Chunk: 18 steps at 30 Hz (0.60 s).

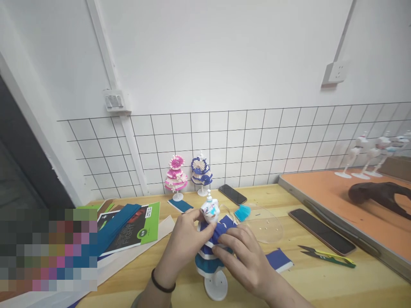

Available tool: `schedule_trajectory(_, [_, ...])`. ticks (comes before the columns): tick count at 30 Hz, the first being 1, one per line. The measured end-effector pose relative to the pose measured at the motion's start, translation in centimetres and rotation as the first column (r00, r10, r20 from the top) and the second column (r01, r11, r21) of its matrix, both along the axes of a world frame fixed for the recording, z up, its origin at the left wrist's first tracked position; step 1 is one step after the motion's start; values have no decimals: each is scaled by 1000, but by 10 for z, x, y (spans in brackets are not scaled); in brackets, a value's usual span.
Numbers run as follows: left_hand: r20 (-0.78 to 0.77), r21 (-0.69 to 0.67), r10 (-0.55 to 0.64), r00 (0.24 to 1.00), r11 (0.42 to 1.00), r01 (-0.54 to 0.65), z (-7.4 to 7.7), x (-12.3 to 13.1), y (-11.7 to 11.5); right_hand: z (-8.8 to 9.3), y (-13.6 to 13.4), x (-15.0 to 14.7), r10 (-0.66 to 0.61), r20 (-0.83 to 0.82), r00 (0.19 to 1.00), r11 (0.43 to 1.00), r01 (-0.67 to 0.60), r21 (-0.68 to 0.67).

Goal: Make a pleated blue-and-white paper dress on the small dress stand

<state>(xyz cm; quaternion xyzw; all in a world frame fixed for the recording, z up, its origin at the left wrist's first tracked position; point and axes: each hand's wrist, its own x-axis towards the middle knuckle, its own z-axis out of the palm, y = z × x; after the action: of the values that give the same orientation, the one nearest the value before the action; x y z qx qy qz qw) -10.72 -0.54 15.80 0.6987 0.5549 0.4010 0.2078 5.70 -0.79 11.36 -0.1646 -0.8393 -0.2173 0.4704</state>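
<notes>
A miniature white dress form (211,211) on a round white base (216,287) stands tilted in front of me. It wears a layered skirt (207,264) in dark blue and teal with white edges. My left hand (189,235) is closed around the form's upper body, thumb across its front. My right hand (242,254) has its fingers bent against the dark blue fabric (218,231) at the waist, closed on it. Past the right hand lie a bright blue fringed piece (242,213) and a clear round sheet (266,224) with tiny pale bits on it.
Two small dressed forms, one pink (176,175) and one blue (201,173), stand by the wall. Two phones (233,194), thread snips (330,256) and a blue fabric scrap (279,259) lie around. Magazines (149,226) and cloth strips are left; an orange-topped board (321,188) is right.
</notes>
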Motion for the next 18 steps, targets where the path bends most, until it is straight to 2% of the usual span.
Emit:
schedule_trajectory(5, [105,-4,-78,991,997,78,-1,0,-1,0,-1,-2,12,17,1000,1000,-12,-9])
schedule_trajectory(8, [122,-4,-120,985,993,121,-1,-4,0,0,-2,-1,72,3,997,996,-72,-51])
schedule_trajectory(10, [112,5,-170,979,985,171,-1,-8,1,1,-1,3,112,-108,988,981,-127,-148])
schedule_trajectory(12, [77,14,-213,974,977,212,0,-12,1,4,3,7,93,-255,962,926,-177,-332])
schedule_trajectory(13, [52,16,-222,974,975,222,0,-13,1,6,5,9,55,-308,950,869,-197,-454])
schedule_trajectory(14, [26,19,-229,973,973,228,0,-15,1,7,8,11,11,-337,941,784,-218,-581])
schedule_trajectory(16, [-22,36,-239,971,970,240,1,-17,1,9,13,15,-22,-338,941,547,-272,-792])
schedule_trajectory(18, [-77,74,-252,965,963,257,1,-19,1,9,17,17,11,-334,943,322,-320,-891])
